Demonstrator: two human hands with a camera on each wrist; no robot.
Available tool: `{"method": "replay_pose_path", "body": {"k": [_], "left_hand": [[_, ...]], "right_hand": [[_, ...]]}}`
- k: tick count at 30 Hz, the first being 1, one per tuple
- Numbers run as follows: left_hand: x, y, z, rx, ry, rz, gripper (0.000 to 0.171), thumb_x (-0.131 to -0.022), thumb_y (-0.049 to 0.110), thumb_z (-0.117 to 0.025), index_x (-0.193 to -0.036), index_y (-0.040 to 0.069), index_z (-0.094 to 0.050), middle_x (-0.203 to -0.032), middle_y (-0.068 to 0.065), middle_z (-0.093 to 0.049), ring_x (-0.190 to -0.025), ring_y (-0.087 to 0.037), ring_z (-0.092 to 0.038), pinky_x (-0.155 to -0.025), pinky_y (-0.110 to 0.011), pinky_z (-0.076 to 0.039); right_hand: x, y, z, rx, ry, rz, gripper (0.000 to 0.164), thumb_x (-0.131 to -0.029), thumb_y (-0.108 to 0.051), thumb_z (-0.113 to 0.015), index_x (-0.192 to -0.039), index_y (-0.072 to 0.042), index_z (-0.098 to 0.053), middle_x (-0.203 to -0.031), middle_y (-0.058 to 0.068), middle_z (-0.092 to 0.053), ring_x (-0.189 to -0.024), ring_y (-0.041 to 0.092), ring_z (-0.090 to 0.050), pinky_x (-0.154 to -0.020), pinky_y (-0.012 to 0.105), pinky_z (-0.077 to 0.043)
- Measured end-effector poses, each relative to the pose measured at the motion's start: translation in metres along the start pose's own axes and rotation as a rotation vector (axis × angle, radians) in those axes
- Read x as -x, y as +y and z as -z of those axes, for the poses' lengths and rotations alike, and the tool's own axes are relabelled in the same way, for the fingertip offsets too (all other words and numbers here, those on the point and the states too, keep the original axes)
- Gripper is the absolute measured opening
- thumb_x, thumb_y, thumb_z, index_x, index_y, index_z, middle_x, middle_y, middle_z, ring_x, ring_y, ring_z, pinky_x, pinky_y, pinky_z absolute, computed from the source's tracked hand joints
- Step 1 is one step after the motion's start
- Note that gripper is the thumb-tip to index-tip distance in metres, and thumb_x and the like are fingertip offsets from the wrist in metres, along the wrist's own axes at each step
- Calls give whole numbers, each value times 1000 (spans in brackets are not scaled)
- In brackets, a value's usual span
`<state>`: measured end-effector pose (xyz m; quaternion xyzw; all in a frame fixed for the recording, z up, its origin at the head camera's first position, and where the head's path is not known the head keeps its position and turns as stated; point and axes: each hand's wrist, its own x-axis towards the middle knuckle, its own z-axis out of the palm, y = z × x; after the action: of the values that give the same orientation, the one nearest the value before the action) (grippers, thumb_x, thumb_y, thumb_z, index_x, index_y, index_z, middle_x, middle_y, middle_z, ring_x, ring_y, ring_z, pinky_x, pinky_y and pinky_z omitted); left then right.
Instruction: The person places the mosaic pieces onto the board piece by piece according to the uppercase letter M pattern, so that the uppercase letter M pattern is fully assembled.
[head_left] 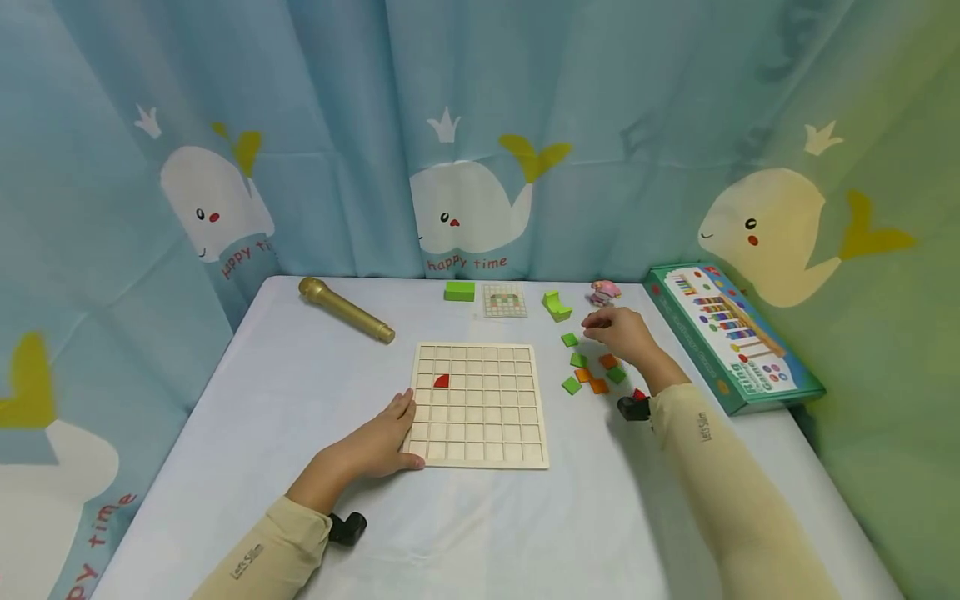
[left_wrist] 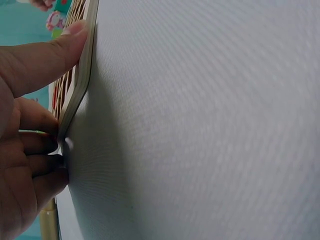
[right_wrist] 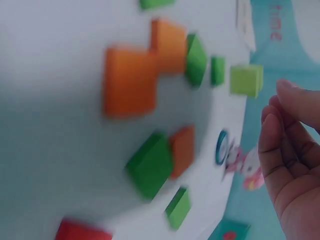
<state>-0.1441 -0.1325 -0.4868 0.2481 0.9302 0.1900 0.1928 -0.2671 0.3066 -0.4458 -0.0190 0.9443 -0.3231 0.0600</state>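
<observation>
My left hand (head_left: 378, 437) rests against the near left corner of a square wooden grid board (head_left: 480, 404). The thumb (left_wrist: 60, 50) lies at its near edge while the other fingers touch the left edge. One red quarter-circle tile (head_left: 442, 382) sits in a cell toward the board's upper left. My right hand (head_left: 624, 335) hovers above the table, beyond the loose tiles, with fingers loosely bent and nothing visible between them. Below it lie several green tiles (right_wrist: 151, 167) and orange tiles (right_wrist: 131, 82). A red tile (right_wrist: 82, 231) is partly hidden by the right wrist in the head view.
A gold microphone (head_left: 347, 310) lies at the back left. Along the back are a green block (head_left: 460, 291), a pattern card (head_left: 505, 301), a light green curved block (head_left: 557, 306) and a pink figurine (head_left: 604, 292). A game box (head_left: 735, 333) occupies the right edge.
</observation>
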Motion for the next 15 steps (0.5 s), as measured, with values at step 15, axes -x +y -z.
{"method": "replay_pose_path", "body": {"k": [15], "left_hand": [[0, 0, 1, 25, -7, 7, 98, -90, 39, -76, -155, -9, -23, -167, -18, -6, -153, -34, -7, -120, -46, -22]], "right_hand": [[14, 61, 21, 47, -18, -90, 31, -99, -19, -65, -120, 3, -69, -118, 23, -65, -98, 34, -59, -78, 38, -48]]}}
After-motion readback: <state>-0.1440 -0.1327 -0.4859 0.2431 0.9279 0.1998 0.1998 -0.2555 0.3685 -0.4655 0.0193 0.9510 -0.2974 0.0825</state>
